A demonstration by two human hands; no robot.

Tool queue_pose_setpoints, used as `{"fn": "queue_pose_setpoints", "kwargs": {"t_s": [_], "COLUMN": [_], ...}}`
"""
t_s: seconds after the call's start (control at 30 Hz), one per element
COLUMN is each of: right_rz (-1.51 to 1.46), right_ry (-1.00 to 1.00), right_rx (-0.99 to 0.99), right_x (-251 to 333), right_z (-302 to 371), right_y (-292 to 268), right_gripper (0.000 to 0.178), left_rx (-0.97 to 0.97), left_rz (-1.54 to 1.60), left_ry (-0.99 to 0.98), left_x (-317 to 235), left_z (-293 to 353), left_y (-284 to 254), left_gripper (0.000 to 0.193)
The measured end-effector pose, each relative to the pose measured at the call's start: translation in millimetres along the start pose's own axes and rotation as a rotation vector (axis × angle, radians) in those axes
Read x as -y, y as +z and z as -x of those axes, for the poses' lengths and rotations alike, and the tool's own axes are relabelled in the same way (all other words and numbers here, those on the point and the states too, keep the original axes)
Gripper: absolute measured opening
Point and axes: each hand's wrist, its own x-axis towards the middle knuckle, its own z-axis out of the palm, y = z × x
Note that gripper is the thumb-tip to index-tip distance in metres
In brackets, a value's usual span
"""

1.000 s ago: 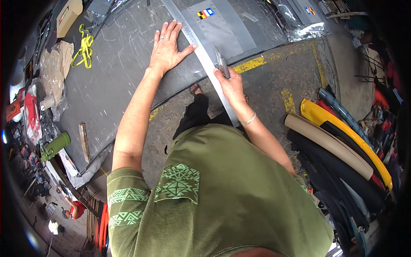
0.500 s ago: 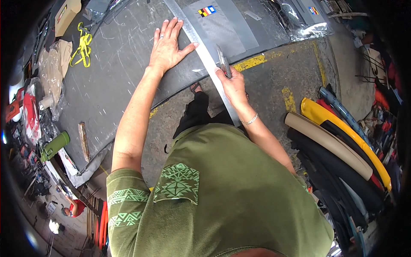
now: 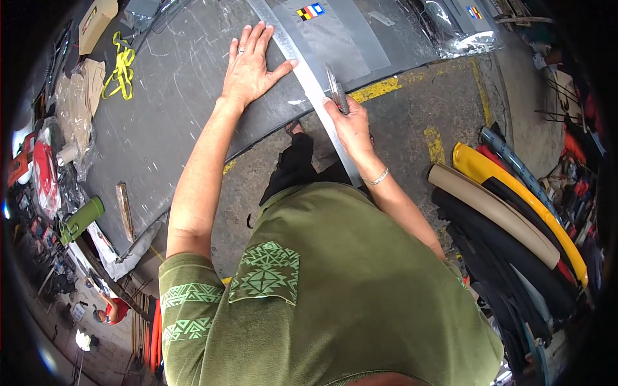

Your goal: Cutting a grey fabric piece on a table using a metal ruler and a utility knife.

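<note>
A long metal straightedge (image 3: 310, 83) runs slantwise across the dark worktable, its near end reaching past the table edge toward my body. My left hand (image 3: 252, 74) lies flat on the tabletop with fingers spread, the thumb tip resting on the straightedge. In my right hand (image 3: 349, 128) is a utility knife (image 3: 337, 93), its blade pointing away from me. That hand is just beyond the table edge, its thumb against the straightedge. Right of the straightedge lies a translucent grey sheet (image 3: 341, 42) with a small multicoloured flag print (image 3: 310, 11). The blade tip is near the sheet's near end; contact cannot be made out.
The scratched worktable (image 3: 161, 122) holds a yellow strap (image 3: 121, 67), a wooden stick (image 3: 125, 209) and clear plastic. A green roll (image 3: 84, 219) sits at its left edge. Rolls of material, one beige (image 3: 492, 215), one yellow (image 3: 515, 193), stand at right. Another person (image 3: 114, 311) is far left.
The view has shifted very slightly. Both hands, the knife and the straightedge keep nearly the same places relative to each other.
</note>
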Motion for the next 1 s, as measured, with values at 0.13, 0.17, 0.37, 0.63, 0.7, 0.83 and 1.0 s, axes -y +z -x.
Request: {"fn": "queue_pose_setpoints", "kwargs": {"t_s": [0.13,0.17,0.37,0.63,0.7,0.83,1.0], "right_rz": [0.001,0.029,0.006,0.121,0.232,0.211,0.619], "right_ry": [0.006,-0.020,-0.021,-0.078,-0.144,-0.082,-0.487], "right_rx": [0.004,-0.002,0.003,-0.002,-0.020,0.040,-0.036], "right_x": [-6.2,-7.3,-7.2,-9.0,-1.6,30.4,70.3], "right_z": [-3.2,-3.6,-4.3,-4.4,-1.5,6.4,-3.3], "right_y": [0.2,0.7,1.0,-8.4,-15.2,-28.6,-17.4], "right_gripper": [0.021,0.021,0.021,0.021,0.023,0.033,0.036], "left_rx": [0.029,0.028,0.118,0.245,0.274,0.405,0.451], "left_rz": [-0.034,-0.034,-0.075,-0.295,-0.247,-0.194,-0.155], "left_ry": [-0.003,-0.006,-0.013,-0.002,0.001,-0.022,-0.059], "left_x": [-1.9,-2.2,-11.6,-24.7,-21.7,-30.2,-36.0], "left_z": [-1.2,-1.8,-6.4,-22.1,-22.8,-30.0,-33.4], "left_y": [-5.0,-6.9,-21.1,-35.1,-32.6,-38.8,-42.8], "left_gripper": [0.100,0.100,0.114,0.128,0.127,0.124,0.118]}}
